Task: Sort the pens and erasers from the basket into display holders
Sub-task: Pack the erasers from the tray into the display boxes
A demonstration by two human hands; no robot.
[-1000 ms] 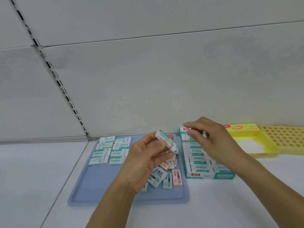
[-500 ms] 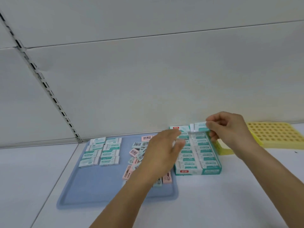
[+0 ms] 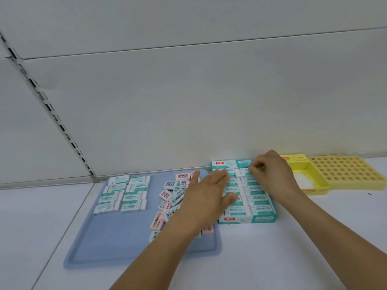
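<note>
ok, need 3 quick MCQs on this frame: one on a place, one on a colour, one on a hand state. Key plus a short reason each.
1. Where does the teal display box stand?
A. on the blue tray
B. right of the blue tray
C. inside the yellow box

2. What colour is the grid holder at far right?
A. yellow
B. blue
C. pink

3. What is the left hand doing?
A. clenched in a fist
B. pinching a pen
C. lying flat, fingers straight

Key: 1 B, it sits on the white shelf beside the tray. 2 A, it is plainly yellow. 3 C, fingers reach straight over the box's left edge.
</note>
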